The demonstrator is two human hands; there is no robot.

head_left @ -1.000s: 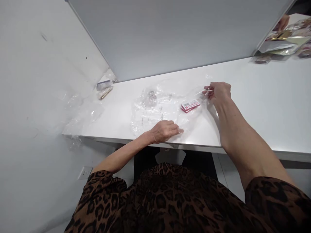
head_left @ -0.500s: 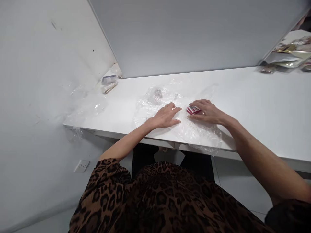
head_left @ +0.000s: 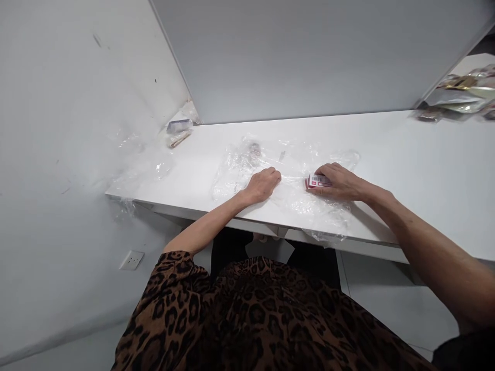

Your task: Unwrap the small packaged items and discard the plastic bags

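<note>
My right hand (head_left: 341,182) is wrapped round a small stack of red-and-white packets (head_left: 319,181); a printed label with a barcode faces up on the top one. To its left, my left hand (head_left: 263,184) is closed, fingertips curled under, gripping the clear plastic film (head_left: 294,198). Between the two hands the film looks pulled tight in a line. The crumpled film spreads under and around both hands, and part of it hangs over the front edge. A small brownish thing (head_left: 254,150) shows at the film's far left, too blurred to name.
The white shelf (head_left: 386,154) runs along a grey panel (head_left: 301,56). More clear plastic (head_left: 150,167) lies at its left end, beside small wrapped packets (head_left: 179,132). Shiny bagged items (head_left: 464,93) are piled at the far right. A wall socket (head_left: 132,260) sits low on the left.
My left hand has gone from spread fingers to a closed grip on the film. My right hand has shifted slightly right with the packets, whose label now shows more fully.
</note>
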